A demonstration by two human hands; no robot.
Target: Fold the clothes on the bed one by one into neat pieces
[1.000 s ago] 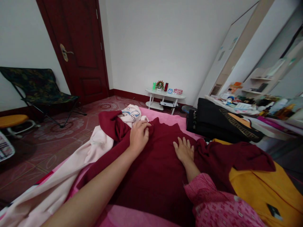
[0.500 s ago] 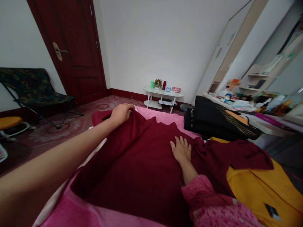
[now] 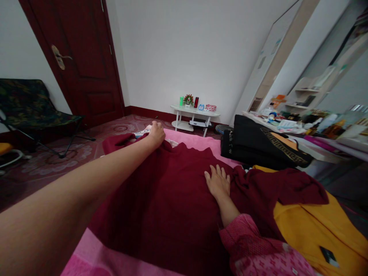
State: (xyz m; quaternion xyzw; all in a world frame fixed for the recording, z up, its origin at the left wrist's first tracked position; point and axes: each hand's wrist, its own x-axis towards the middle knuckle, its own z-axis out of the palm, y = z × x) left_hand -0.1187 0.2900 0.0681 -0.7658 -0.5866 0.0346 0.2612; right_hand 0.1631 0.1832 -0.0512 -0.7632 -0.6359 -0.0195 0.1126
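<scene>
A dark red top point(image 3: 175, 191) lies spread over a pink bed cover point(image 3: 201, 142). At its far left part, my left hand point(image 3: 157, 134) is closed on the fabric and holds it slightly raised; the fingertips are partly hidden. My right hand point(image 3: 219, 182) rests flat on the right side of the top with its fingers spread. One sleeve point(image 3: 301, 188) reaches right across a folded yellow garment point(image 3: 324, 230), which has a small dark label. A bit of white printed cloth point(image 3: 143, 132) shows just beyond my left hand.
Folded black clothing point(image 3: 253, 143) lies at the far right of the bed. Behind it stands a dressing table crowded with bottles point(image 3: 324, 124). A small white table point(image 3: 198, 112) is by the wall, and a camouflage folding chair point(image 3: 37, 107) stands left, near the door point(image 3: 77, 57).
My left hand has moved right and a little away from me, pulling the left side of the top inward. White printed cloth now shows beyond it. My right hand stays flat on the fabric.
</scene>
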